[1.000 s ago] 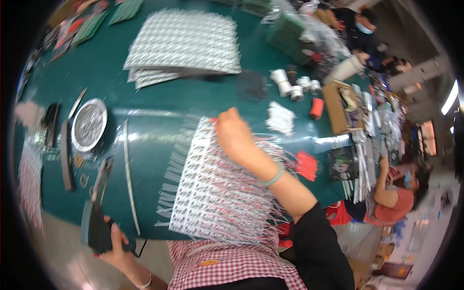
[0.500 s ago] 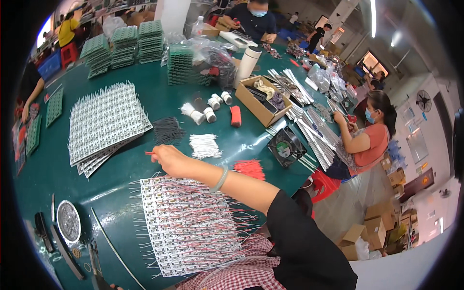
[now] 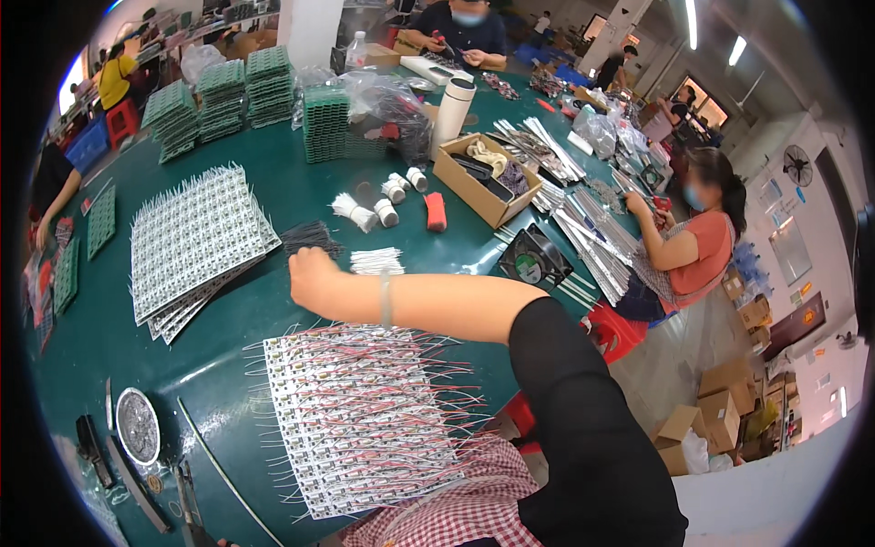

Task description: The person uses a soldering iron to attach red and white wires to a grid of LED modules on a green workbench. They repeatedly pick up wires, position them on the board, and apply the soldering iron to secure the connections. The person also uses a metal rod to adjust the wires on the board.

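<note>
My right hand (image 3: 319, 281) hovers above the table, fingers curled closed; whatever they hold is hidden. Below it lies a panel of white circuit boards (image 3: 355, 428), with red and white wires along its rows. Close beyond the hand are a bundle of cut black wires (image 3: 312, 238) and one of cut white wires (image 3: 376, 262). Only a sliver of my left hand (image 3: 222, 542) shows at the bottom edge, beside a pliers-like tool (image 3: 189, 501) with dark handles; its fingers are mostly out of sight.
Stacked white board panels (image 3: 196, 242) lie left, and a round dish of grey material (image 3: 138, 426) stands near left. Beyond are a cardboard box (image 3: 483, 187), a white flask (image 3: 453, 114), a black fan (image 3: 533, 258) and green board stacks (image 3: 269, 87). A co-worker (image 3: 706, 232) sits at right.
My right hand has drawn slightly nearer, and the red wire that stuck out from its fingers no longer shows. My forearm now covers the red wire bundle. The view has shifted a little.
</note>
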The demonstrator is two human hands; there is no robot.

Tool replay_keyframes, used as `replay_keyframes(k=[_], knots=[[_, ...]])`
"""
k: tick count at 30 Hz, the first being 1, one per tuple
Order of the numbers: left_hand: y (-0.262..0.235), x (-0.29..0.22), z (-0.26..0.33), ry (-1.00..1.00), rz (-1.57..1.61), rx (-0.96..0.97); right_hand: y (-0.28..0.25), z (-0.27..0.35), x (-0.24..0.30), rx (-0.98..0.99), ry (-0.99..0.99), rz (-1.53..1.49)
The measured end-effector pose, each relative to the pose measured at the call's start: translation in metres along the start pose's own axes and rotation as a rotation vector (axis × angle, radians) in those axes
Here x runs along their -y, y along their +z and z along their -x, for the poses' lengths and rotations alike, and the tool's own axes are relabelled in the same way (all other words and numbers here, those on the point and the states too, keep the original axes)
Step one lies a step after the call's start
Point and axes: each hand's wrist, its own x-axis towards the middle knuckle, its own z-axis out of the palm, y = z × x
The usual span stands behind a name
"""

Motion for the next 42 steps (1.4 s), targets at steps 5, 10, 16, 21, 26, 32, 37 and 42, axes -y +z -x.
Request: replay_keyframes(k=[5,10,16,21,26,32,37,42], knots=[[-0.011,0.020,0.000,-0.137,0.064,-0.059,0.016,-0.017,0.028,0.206,-0.020,0.304],[-0.013,0.005,0.003,-0.154,-0.013,0.003,-0.001,-0.006,0.023,0.135,-0.122,0.218],[0.001,0.010,0.010,-0.162,0.215,0.013,-0.005,-0.008,0.027,0.001,-0.192,0.149],[-0.007,0.033,0.015,-0.121,0.428,0.134,-0.036,0.017,0.016,-0.187,-0.092,-0.028],[-0.002,0.023,0.028,-0.332,0.517,0.201,-0.049,0.066,0.044,-0.488,-0.151,-0.496],[0.004,0.017,0.044,-0.429,0.464,0.268,-0.054,0.116,0.109,-0.539,-0.174,-0.992],[0.006,0.016,0.054,-0.465,0.336,0.347,-0.043,0.134,0.134,-0.576,-0.091,-0.973],[0.003,0.022,0.060,-0.418,0.118,0.391,-0.029,0.139,0.146,-0.560,-0.092,-0.935]])
